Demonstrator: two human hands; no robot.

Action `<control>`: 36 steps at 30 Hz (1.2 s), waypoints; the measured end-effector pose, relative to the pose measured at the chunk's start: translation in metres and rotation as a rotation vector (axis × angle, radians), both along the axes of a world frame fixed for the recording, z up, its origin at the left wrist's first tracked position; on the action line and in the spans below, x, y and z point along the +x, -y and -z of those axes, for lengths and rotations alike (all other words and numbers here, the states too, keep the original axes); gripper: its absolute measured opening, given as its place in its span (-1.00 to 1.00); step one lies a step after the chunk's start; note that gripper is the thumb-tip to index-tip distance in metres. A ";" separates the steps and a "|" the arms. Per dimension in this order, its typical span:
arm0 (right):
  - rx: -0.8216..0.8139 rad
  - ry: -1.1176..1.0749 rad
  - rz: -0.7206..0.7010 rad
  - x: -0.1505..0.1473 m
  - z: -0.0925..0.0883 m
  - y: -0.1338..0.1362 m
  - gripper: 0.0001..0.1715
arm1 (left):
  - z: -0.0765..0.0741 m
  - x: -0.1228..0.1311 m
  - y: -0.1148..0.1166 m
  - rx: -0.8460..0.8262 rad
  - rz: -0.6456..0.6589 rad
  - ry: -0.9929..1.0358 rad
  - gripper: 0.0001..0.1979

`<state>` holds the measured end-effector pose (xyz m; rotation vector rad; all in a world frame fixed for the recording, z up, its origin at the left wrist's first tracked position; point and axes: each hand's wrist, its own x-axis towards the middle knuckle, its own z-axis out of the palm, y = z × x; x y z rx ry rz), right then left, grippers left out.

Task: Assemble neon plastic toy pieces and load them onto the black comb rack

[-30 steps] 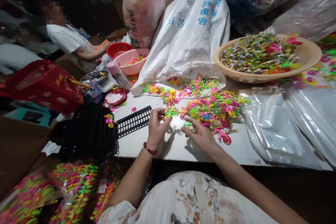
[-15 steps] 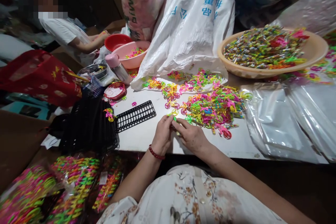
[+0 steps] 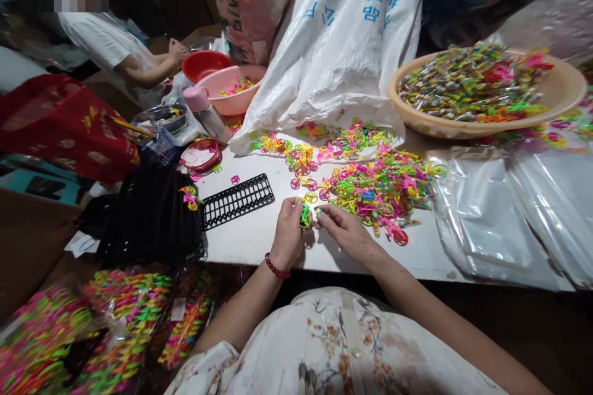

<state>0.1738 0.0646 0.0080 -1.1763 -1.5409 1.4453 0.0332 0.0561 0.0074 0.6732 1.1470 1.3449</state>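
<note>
My left hand (image 3: 288,233), with a red bead bracelet at the wrist, pinches a small green plastic piece (image 3: 306,217) with a round wheel-like part. My right hand (image 3: 345,231) is just to its right, fingertips closed on a small yellowish piece (image 3: 319,210). A narrow gap separates the two hands above the white table (image 3: 259,253). Beyond my right hand lies a heap of colourful plastic pieces (image 3: 370,188). A yellow ring-like piece (image 3: 310,197) rests just beyond my fingertips. To the left of my left hand is a black slotted rack (image 3: 238,202).
Clear plastic bags (image 3: 491,216) lie at the right, below a wide tan basin (image 3: 491,126) of wrapped pieces. A white sack (image 3: 333,49) stands behind the heap. Black racks (image 3: 148,216) are stacked at the left. Another person (image 3: 115,52) works at the back left.
My hands have moved apart; the green piece now shows in my left hand and the small yellowish one in my right. The view has shifted slightly, and the other person's hand is higher.
</note>
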 end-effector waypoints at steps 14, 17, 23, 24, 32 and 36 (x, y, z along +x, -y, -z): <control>-0.184 -0.183 0.003 0.000 -0.001 0.003 -0.47 | 0.002 0.002 0.008 0.086 0.075 -0.365 -0.72; -0.198 -0.175 -0.001 0.001 0.002 0.003 -0.44 | 0.003 0.000 0.007 0.077 0.040 -0.447 -0.71; -0.208 -0.154 -0.009 0.003 0.004 0.003 -0.44 | 0.005 0.000 0.008 0.067 0.064 -0.515 -0.73; -0.197 -0.135 -0.010 0.003 0.003 0.003 -0.43 | 0.004 0.000 0.009 0.063 0.058 -0.526 -0.74; -0.103 0.019 0.008 0.002 -0.008 0.004 -0.41 | 0.003 0.006 0.009 -0.007 -0.019 -0.561 -0.78; -0.159 -0.010 0.016 0.002 -0.003 0.005 -0.42 | 0.003 0.006 0.005 -0.061 -0.002 -0.518 -0.80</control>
